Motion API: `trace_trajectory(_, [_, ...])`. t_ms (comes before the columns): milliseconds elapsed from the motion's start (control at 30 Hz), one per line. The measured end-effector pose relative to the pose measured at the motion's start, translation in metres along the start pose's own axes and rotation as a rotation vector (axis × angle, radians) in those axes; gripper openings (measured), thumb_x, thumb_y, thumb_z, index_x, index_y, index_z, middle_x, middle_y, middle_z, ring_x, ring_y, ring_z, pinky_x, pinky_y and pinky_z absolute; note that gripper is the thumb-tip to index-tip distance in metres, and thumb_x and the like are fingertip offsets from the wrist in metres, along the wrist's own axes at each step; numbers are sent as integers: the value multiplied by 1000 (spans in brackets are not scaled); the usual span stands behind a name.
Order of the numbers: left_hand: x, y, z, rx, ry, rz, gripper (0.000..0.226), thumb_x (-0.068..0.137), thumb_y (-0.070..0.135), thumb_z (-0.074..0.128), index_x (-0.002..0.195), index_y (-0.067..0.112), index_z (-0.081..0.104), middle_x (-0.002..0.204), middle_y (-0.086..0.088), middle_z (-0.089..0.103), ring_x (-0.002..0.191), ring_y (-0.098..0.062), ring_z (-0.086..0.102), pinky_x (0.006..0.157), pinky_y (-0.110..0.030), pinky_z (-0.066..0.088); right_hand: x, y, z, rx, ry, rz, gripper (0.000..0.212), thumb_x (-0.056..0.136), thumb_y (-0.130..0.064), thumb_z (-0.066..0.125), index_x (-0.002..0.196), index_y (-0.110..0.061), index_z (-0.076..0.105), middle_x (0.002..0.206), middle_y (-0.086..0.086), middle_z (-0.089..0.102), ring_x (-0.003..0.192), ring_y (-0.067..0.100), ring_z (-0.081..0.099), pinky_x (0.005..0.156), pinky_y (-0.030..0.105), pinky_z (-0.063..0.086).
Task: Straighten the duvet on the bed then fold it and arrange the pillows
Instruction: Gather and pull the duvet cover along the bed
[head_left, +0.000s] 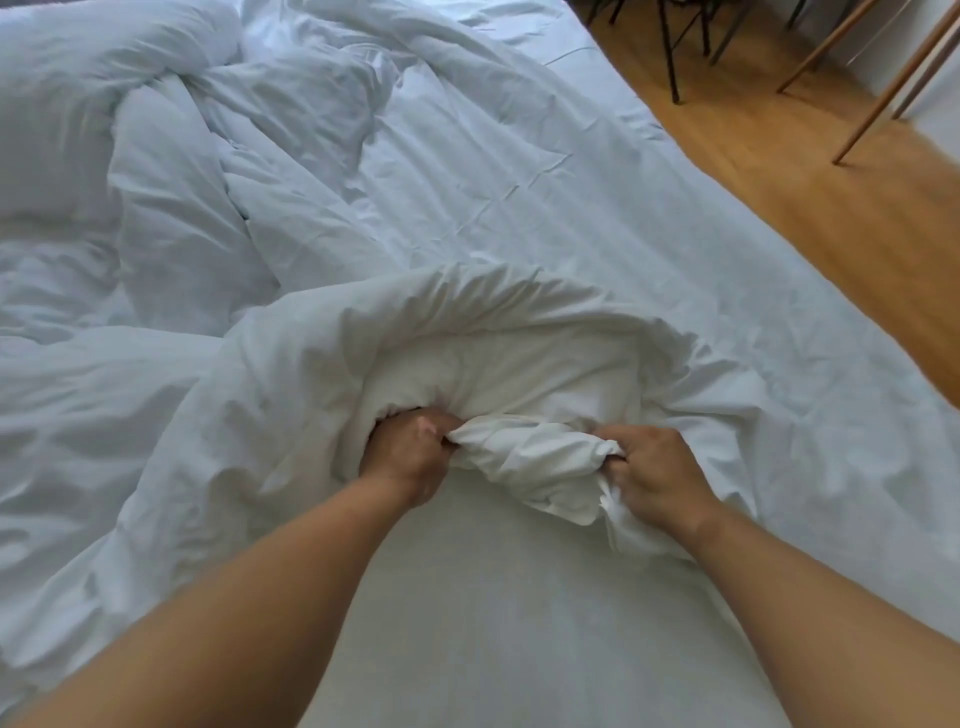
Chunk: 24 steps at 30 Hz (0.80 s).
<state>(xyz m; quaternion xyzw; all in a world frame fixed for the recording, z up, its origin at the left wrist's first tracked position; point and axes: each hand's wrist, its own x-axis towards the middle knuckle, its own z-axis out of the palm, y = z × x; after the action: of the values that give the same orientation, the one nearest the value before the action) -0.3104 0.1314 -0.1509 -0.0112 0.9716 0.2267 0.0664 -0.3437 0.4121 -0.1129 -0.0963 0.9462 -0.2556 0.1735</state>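
Note:
A white duvet (467, 322) lies crumpled over the bed, with a bunched edge raised in front of me. My left hand (408, 457) grips that bunched edge on its left side, fingers curled into the fabric. My right hand (657, 475) grips the same gathered edge a little to the right. Between the two hands the cloth is twisted into a thick roll. A rumpled white pillow (67, 104) lies at the far left, partly wrapped in folds. The white bed sheet (467, 597) shows below my hands.
The bed's right edge runs diagonally beside a wooden floor (810, 208). Dark chair legs (670, 57) and slanted wooden legs (893, 88) stand on the floor at the top right.

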Motion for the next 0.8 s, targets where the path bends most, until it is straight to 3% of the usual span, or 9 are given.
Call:
trace_trajectory(67, [-10, -3, -15, -4, -43, -9, 20, 97, 33, 58, 106, 30, 75, 112, 4, 73, 106, -23, 65, 74, -27, 37, -9, 0, -7, 46, -27, -18, 39, 85, -15, 64, 69, -50, 61, 55, -18, 55, 59, 6, 51, 54, 17, 37])
trace_trajectory(133, [-23, 1, -31, 25, -113, -26, 18, 97, 37, 58, 103, 29, 73, 109, 4, 73, 104, -24, 65, 71, -28, 33, -19, -3, -14, 76, -38, -23, 43, 89, -14, 64, 53, -33, 50, 49, -12, 44, 51, 8, 38, 51, 22, 32])
trace_trajectory(200, [-43, 7, -44, 24, -208, -36, 16, 97, 36, 59, 100, 28, 72, 106, 3, 74, 99, -23, 65, 69, -28, 33, -33, -2, -21, 88, -88, -29, 47, 92, -17, 64, 53, -23, 37, 53, -8, 40, 51, 8, 34, 51, 26, 27])
trace_trajectory(300, [-89, 15, -60, -56, -354, -51, 15, 96, 38, 61, 97, 29, 72, 93, 10, 72, 88, -13, 65, 62, -20, 38, -66, -4, -33, 26, -221, -73, 42, 94, -24, 63, 59, -12, 42, 57, 1, 48, 54, 7, 40, 55, 31, 30])
trace_trajectory(400, [-146, 29, -83, -215, -488, -83, 23, 97, 45, 59, 77, 40, 68, 70, 23, 64, 68, 3, 56, 63, -19, 42, -118, -15, -45, 30, -350, -96, 42, 97, -26, 61, 61, -12, 44, 54, -7, 48, 53, 5, 42, 55, 26, 31])
trace_trajectory(500, [-202, 52, -113, -294, -616, -116, 37, 98, 46, 57, 62, 40, 61, 62, 26, 59, 59, 6, 51, 58, -16, 40, -177, -21, -53, 75, -499, -114, 40, 100, -32, 59, 65, -13, 55, 59, -7, 60, 56, 4, 52, 56, 22, 34])
trace_trajectory(667, [-275, 65, -100, -192, -845, -112, 37, 98, 49, 51, 70, 24, 52, 68, 18, 56, 64, 0, 50, 63, -23, 39, -247, -5, -19, 32, -554, -130, 31, 95, -33, 62, 70, -15, 59, 71, -5, 67, 68, 6, 61, 66, 30, 45])
trace_trajectory(800, [-309, 37, -13, -30, -629, -226, 31, 104, 43, 43, 94, 22, 64, 108, 3, 66, 99, -19, 59, 86, -33, 45, -265, 15, 45, -214, -512, -37, 16, 89, -45, 52, 87, -33, 63, 90, -16, 71, 88, 8, 65, 76, 31, 48])
